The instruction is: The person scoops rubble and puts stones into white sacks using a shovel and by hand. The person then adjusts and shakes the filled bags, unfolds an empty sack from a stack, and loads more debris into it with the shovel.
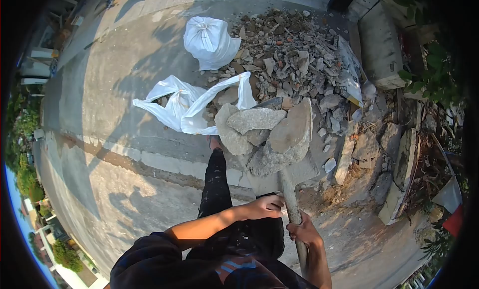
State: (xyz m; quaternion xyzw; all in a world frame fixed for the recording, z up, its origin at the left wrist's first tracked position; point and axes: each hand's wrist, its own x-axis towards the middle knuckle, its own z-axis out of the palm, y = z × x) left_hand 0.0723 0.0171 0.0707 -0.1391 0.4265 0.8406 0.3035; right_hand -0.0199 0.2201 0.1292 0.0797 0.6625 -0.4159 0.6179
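Observation:
A shovel [294, 209] reaches forward from my body, its blade loaded with several large broken concrete chunks [292, 127]. My right hand [305, 231] is wrapped round the lower part of the shaft. Further up, my left hand [264, 207] is closed against the shaft's left side, its fingertips partly hidden. Just left of the loaded blade lies a white plastic sack [174, 109] with its mouth open, some rubble showing inside. The chunks overlap the sack's right edge in view; whether they touch it I cannot tell.
Beyond the blade spreads a heap of rubble [294, 54]. A full, tied white sack [209, 42] stands at its left. Broken slabs [399, 174] and a concrete block [381, 49] line the right side. My foot [214, 142] is beside the open sack.

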